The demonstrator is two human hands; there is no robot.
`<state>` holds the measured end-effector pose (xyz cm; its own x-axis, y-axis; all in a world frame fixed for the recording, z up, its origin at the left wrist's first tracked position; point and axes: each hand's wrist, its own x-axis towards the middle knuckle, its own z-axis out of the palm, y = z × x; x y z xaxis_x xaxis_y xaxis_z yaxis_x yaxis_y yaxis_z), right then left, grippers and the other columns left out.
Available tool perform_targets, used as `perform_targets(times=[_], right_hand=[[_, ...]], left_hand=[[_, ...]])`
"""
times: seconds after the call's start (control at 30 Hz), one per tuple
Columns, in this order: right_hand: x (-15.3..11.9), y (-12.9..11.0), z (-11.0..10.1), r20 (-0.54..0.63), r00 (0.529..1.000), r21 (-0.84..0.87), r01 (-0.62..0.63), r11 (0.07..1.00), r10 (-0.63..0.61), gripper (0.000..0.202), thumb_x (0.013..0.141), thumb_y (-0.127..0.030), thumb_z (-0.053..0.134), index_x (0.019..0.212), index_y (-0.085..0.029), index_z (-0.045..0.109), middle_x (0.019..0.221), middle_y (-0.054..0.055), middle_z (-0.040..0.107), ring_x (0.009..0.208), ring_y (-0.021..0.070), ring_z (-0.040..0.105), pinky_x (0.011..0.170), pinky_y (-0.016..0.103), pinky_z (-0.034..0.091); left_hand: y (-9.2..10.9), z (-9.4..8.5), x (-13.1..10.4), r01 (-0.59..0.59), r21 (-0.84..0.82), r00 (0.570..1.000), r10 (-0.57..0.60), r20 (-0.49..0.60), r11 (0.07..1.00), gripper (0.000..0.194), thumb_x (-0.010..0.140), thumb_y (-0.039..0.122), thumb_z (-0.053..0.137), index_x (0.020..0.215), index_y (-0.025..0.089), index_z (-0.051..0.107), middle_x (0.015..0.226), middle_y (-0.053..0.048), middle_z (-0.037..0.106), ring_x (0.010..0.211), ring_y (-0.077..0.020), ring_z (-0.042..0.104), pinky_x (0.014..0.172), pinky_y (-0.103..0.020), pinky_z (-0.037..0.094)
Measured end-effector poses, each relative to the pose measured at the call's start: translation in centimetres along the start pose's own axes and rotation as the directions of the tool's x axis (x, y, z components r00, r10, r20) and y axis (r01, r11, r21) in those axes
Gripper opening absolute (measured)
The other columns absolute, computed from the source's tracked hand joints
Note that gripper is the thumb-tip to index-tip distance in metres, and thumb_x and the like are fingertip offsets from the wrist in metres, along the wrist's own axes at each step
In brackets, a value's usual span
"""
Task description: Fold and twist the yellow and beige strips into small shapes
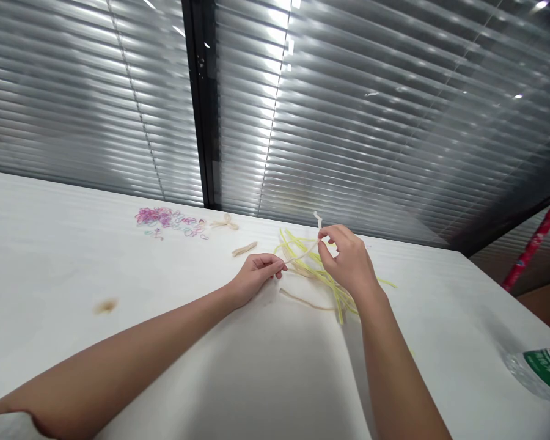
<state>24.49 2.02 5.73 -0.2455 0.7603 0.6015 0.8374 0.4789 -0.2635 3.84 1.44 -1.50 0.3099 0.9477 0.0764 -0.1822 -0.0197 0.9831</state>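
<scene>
A thin cream cord runs between my two hands above the white table. My left hand pinches its lower left end between thumb and fingers. The other end is pinched by my right hand, which is up and to the right. Under and around the cord lies a loose pile of yellow cords, partly hidden by my right hand and wrist. One beige cord lies apart, just below the pile.
Small purple and teal rings lie at the back left. Near them are a looped beige cord and a short beige bundle. A clear bottle with a green label is at the right edge. Blinds stand behind the table.
</scene>
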Motion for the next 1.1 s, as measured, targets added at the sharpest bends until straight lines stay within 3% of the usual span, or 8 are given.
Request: perform_targets(times=[0.4,0.53,0.8,0.97,1.1], right_hand=[[0.16,0.85,0.18,-0.148,0.986,0.041,0.087,0.995,-0.080,0.006,0.075,-0.017,0.060,0.072,-0.020,0.063,0.074,0.000,0.065,0.063,0.0130,0.054,0.059,0.026,0.040],[0.14,0.86,0.02,-0.180,0.981,0.084,0.087,0.993,-0.070,0.008,0.074,-0.016,0.062,0.068,-0.021,0.064,0.073,0.000,0.067,0.061,0.0126,0.053,0.055,0.025,0.040],[0.16,0.64,-0.10,-0.240,0.971,0.130,0.036,0.991,-0.004,0.008,0.075,-0.021,0.064,0.067,-0.021,0.067,0.076,0.002,0.069,0.057,0.0125,0.053,0.055,0.027,0.042],[0.22,0.51,-0.22,-0.258,0.965,0.112,-0.012,0.994,0.041,0.009,0.074,-0.021,0.065,0.066,-0.021,0.068,0.067,-0.001,0.066,0.051,0.0110,0.047,0.053,0.027,0.039],[0.20,0.50,0.22,-0.257,0.963,0.085,-0.065,0.994,0.085,0.010,0.074,-0.023,0.065,0.065,-0.021,0.069,0.060,-0.001,0.062,0.050,0.0121,0.048,0.053,0.027,0.038]], left_hand=[[-0.13,-0.15,0.00,-0.003,0.013,1.000,0.004,-0.023,1.000,0.025,0.076,0.040,0.066,0.067,0.017,0.068,0.065,-0.001,0.057,0.074,-0.0157,0.053,0.074,-0.028,0.038],[-0.22,-0.31,0.10,-0.001,-0.062,0.998,-0.003,-0.061,0.998,0.024,0.075,0.040,0.068,0.074,0.016,0.070,0.065,-0.002,0.058,0.069,-0.0141,0.052,0.070,-0.027,0.039],[-0.28,-0.70,0.30,-0.122,-0.343,0.981,0.061,-0.185,0.931,0.038,0.070,0.048,0.069,0.093,0.017,0.068,0.076,-0.002,0.058,0.062,-0.0125,0.054,0.064,-0.029,0.044],[0.00,-0.46,0.07,-0.178,-0.376,0.972,0.101,-0.214,0.909,0.040,0.070,0.051,0.067,0.091,0.017,0.068,0.075,-0.001,0.056,0.059,-0.0113,0.054,0.061,-0.028,0.044],[0.12,-0.12,0.04,-0.159,-0.311,0.970,0.090,-0.225,0.937,0.032,0.069,0.042,0.071,0.088,0.017,0.067,0.070,0.001,0.054,0.058,-0.0097,0.052,0.059,-0.026,0.043]])
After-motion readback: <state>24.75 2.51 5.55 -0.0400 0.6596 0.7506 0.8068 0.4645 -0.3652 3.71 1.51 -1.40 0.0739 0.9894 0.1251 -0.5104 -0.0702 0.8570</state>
